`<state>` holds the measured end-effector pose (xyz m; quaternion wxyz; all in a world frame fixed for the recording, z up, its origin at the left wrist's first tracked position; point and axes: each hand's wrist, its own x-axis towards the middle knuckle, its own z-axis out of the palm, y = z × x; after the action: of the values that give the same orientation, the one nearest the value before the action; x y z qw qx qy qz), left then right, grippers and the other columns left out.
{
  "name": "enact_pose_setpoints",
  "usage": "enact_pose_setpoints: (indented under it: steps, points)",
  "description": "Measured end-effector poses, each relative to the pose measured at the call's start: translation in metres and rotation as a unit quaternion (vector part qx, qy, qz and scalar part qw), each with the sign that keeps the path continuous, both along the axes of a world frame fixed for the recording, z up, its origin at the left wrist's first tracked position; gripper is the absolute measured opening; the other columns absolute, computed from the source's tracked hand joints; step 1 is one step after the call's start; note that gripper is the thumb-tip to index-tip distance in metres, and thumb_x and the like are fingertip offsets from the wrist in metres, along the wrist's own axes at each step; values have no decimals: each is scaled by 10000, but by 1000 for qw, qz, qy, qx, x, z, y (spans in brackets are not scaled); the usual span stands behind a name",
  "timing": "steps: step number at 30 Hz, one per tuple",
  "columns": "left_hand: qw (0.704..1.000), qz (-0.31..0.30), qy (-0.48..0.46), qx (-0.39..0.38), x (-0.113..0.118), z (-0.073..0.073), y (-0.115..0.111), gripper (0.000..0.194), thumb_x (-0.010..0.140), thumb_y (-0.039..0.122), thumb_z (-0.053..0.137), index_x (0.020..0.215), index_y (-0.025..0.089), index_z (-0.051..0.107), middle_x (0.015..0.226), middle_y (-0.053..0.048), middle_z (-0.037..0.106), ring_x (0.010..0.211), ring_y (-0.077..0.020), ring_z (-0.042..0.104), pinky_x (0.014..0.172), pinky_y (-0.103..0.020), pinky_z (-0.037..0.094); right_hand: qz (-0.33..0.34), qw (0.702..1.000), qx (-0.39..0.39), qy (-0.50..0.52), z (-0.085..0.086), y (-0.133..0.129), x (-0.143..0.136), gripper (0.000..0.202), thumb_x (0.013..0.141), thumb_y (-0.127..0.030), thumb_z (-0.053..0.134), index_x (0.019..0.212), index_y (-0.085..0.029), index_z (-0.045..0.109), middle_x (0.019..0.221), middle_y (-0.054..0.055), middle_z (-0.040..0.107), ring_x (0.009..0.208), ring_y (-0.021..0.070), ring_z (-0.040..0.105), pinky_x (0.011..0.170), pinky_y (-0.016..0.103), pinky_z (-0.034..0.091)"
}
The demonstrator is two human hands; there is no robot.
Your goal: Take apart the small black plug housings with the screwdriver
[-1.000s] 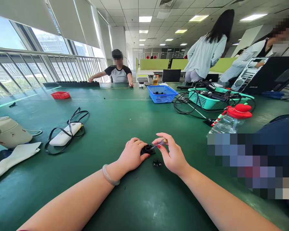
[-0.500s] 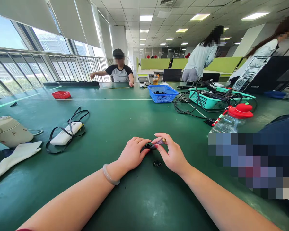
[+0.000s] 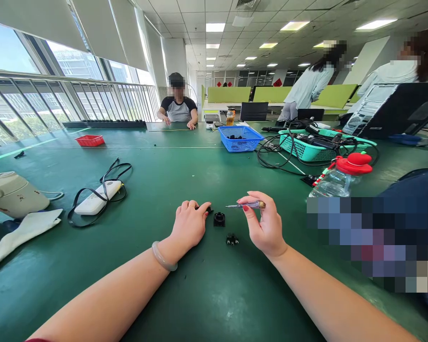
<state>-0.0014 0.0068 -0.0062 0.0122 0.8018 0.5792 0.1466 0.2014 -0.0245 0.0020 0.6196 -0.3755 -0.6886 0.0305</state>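
My right hand (image 3: 267,223) pinches a small screwdriver (image 3: 251,205) with a clear handle, its thin shaft pointing left above the green table. My left hand (image 3: 189,223) is closed around a small black part (image 3: 207,209), mostly hidden by the fingers. Between the two hands a square black piece (image 3: 219,219) with a round recess lies on the table. Nearer to me, a second black piece (image 3: 232,239) with shiny metal prongs lies loose, touched by neither hand.
A white device with a black strap (image 3: 99,197) lies left. Farther off are a red tray (image 3: 90,140), a blue basket (image 3: 240,142) and a teal basket of cables (image 3: 306,148). A red-lidded bottle (image 3: 338,180) stands right. A person (image 3: 178,107) sits across.
My hands have separated, the left moving slightly left with a black part, the right moving right with the screwdriver. The square black piece now shows between them. The seated person's arm has drawn in.
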Motion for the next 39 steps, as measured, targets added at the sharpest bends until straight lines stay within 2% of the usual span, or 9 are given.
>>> enact_pose_setpoints:
  steps: [5,9,13,16,21,25,31,35,39]
  points:
    - [1000,-2,10,18,0,-2,-3,354,979,312,428,1244,265,658,1124,-132,631,1164,-329,502,1005,-535,426,-13,997,-65,39,-4,5,3,241,977,-291,526,1213,-252,496,871,30,712,817,185,710,815,385,603]
    - [999,-34,-26,-1,1,-2,-3,357,1001,337,385,1194,221,662,1416,-127,539,1391,-317,403,1141,-534,365,-23,989,-115,94,-8,9,6,265,970,-356,532,1211,-247,503,840,25,677,811,190,689,783,385,597]
    - [985,-131,-84,-76,3,-3,-4,478,1014,434,372,1415,203,494,1588,-142,382,1489,-279,322,1212,-509,311,-17,981,-145,131,-11,14,7,291,954,-404,555,1192,-240,519,830,22,667,805,195,696,775,392,600]
    - [977,-176,-76,-95,6,-3,-8,579,984,483,451,1508,250,374,1614,-139,349,1516,-300,271,1223,-568,255,-16,976,-153,151,-13,16,8,309,942,-423,572,1185,-238,528,825,17,667,792,196,706,780,403,604]
    - [976,-189,-44,-97,14,2,-22,677,901,597,550,1483,277,416,1593,-140,383,1501,-376,270,1189,-652,237,-26,975,-146,167,-14,19,9,300,933,-410,585,1176,-240,534,813,7,672,779,191,713,775,401,606]
    - [980,-180,-52,-68,24,7,-32,685,845,654,592,1382,236,518,1533,-144,456,1453,-388,330,1158,-628,305,-27,972,-138,187,-14,22,10,298,920,-408,601,1154,-235,536,788,1,672,729,180,707,728,373,606]
    - [981,-184,-47,-45,31,11,-37,536,858,600,614,1269,258,611,1266,-115,597,1232,-328,510,1060,-540,435,-29,966,-143,212,-15,25,12,322,897,-420,625,1141,-226,543,773,-4,676,724,178,699,749,380,597]
    - [979,-199,-22,-47,32,12,-42,378,924,526,558,1186,284,684,1178,-103,584,1147,-305,528,1008,-506,469,-39,963,-159,216,-16,26,12,334,889,-425,625,1146,-225,545,785,0,671,747,183,700,770,388,590]
    - [980,-186,-27,-60,36,12,-48,315,942,476,557,1135,277,706,1157,-92,574,1110,-280,537,1013,-486,469,-39,960,-176,217,-16,26,12,350,883,-435,621,1152,-226,541,798,1,661,769,190,701,804,405,581]
